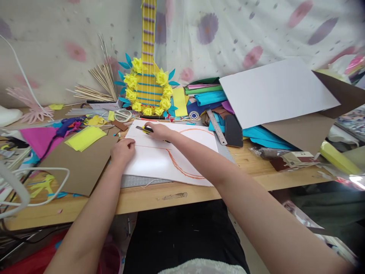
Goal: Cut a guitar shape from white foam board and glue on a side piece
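A white board (148, 163) with an orange-red outline drawn on it lies on a grey cutting mat (129, 182). My right hand (159, 132) is closed around a yellow and black utility knife (147, 129), its blade pointing left over the upper left part of the board. At the board's left edge rests my left hand (123, 151), fingers curled, pressing down near a drawn line. Whether anything is under those fingers is hidden. My right forearm covers part of the curved outline.
Behind the board stands a yellow paper guitar (148, 87) with yellow flowers. A metal ruler (216, 127) and a dark phone (234, 131) lie to the right, below a leaning white sheet (279, 91). Brown cardboard (82, 167), scissors (123, 115) and a white cable (64, 180) are at left.
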Demonstrator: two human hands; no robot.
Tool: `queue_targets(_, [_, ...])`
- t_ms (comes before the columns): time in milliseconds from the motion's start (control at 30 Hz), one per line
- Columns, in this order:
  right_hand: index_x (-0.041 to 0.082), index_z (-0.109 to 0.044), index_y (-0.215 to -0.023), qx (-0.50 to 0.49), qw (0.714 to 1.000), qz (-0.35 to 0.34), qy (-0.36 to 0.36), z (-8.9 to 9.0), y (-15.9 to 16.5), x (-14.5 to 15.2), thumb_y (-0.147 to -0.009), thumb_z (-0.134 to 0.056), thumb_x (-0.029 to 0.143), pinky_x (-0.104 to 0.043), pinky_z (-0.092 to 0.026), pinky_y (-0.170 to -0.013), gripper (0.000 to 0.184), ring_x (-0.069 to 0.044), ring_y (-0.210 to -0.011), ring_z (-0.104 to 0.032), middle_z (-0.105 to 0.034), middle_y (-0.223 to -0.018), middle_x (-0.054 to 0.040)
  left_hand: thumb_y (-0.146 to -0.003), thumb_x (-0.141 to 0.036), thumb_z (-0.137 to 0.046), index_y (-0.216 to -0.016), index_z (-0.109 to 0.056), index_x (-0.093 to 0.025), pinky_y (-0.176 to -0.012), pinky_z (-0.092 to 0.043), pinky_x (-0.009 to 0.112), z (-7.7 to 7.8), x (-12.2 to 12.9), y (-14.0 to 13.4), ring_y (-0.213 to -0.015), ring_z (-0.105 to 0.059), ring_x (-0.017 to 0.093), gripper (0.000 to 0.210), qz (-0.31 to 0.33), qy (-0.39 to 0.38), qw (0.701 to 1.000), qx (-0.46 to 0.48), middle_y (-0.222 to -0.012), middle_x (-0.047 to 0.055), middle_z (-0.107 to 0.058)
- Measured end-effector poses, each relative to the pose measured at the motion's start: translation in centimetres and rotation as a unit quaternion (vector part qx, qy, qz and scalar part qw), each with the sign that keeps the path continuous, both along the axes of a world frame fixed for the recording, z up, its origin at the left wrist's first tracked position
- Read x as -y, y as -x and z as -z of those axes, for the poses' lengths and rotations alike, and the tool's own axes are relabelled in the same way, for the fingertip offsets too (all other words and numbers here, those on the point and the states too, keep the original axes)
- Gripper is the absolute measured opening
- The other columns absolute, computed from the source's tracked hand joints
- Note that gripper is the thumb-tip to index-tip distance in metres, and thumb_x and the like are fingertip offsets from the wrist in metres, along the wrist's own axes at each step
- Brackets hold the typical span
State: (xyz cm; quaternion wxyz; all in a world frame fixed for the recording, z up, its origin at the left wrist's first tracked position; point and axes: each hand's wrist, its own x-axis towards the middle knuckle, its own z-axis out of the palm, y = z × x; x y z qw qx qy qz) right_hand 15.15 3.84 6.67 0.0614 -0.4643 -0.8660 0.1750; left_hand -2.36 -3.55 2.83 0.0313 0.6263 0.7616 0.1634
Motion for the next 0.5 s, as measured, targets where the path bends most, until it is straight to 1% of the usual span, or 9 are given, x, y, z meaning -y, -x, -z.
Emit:
queue_targets(67, [0.024,-0.043,-0.135,0.01,0.999,-0.042,-0.018,0.3,2.4,-0.3,-0.087,-0.044,0.026,-0.032,-0.045,-0.083,0.048,-0.023,-0.106,-0.059,-0.061,-0.124,-0.0098,-0.082,-0.024,-0.044,-0.106,-0.07,-0.025,-0.089,-0.046,0.031,0.5,0.1,0.1,-0.107,-0.06,0.022,0.035,0.026,-0.018,0.999,-0.011,-0.119,0.001,-0.066])
queue_targets(100, [0.024,-0.046,-0.133,0.018,0.998,-0.058,-0.031,0.3,3.4,-0.5,-0.087,-0.044,0.027,-0.032,-0.044,-0.084,0.046,-0.023,-0.107,-0.059,-0.061,-0.124,-0.0098,-0.082,-0.024,-0.044,-0.108,-0.069,-0.025,-0.09,-0.045,0.03,0.7,0.1,0.1,-0.109,-0.059,0.021,0.036,0.032,-0.021,0.999,-0.019,-0.12,0.0,-0.065])
queue_targets(200, [0.025,-0.05,-0.131,0.048,0.994,-0.085,-0.053,0.3,5.2,-0.9,-0.088,-0.042,0.023,-0.031,-0.044,-0.085,0.044,-0.022,-0.111,-0.058,-0.06,-0.125,-0.0086,-0.083,-0.024,-0.044,-0.11,-0.069,-0.025,-0.091,-0.045,0.03,0.9,0.0,0.1,-0.112,-0.058,0.021,0.037,0.039,-0.018,0.998,-0.036,-0.124,-0.001,-0.063])
queue_targets(300, [0.028,-0.05,-0.132,0.069,0.991,-0.098,-0.052,0.1,5.7,-1.2,-0.087,-0.043,0.021,-0.031,-0.045,-0.085,0.046,-0.022,-0.113,-0.057,-0.06,-0.128,-0.0064,-0.083,-0.026,-0.044,-0.111,-0.068,-0.025,-0.09,-0.045,0.032,0.9,-0.2,0.1,-0.111,-0.058,0.023,0.037,0.029,-0.007,0.999,-0.04,-0.124,0.0,-0.063])
queue_targets(400, [0.028,-0.054,-0.127,0.075,0.99,-0.102,-0.055,0.0,5.4,-1.3,-0.087,-0.044,0.025,-0.031,-0.045,-0.084,0.042,-0.023,-0.112,-0.057,-0.06,-0.128,-0.0055,-0.083,-0.029,-0.044,-0.111,-0.069,-0.026,-0.089,-0.045,0.033,0.9,-0.3,0.2,-0.108,-0.06,0.024,0.037,0.012,0.004,0.999,-0.04,-0.121,0.001,-0.065])
queue_targets(500, [0.029,-0.056,-0.125,0.081,0.99,-0.103,-0.06,0.0,5.2,-1.2,-0.086,-0.045,0.025,-0.031,-0.046,-0.083,0.041,-0.023,-0.11,-0.059,-0.061,-0.127,-0.0046,-0.084,-0.03,-0.043,-0.11,-0.069,-0.027,-0.087,-0.045,0.034,1.0,-0.3,0.2,-0.105,-0.061,0.025,0.037,0.008,0.004,0.999,-0.041,-0.119,0.002,-0.066])
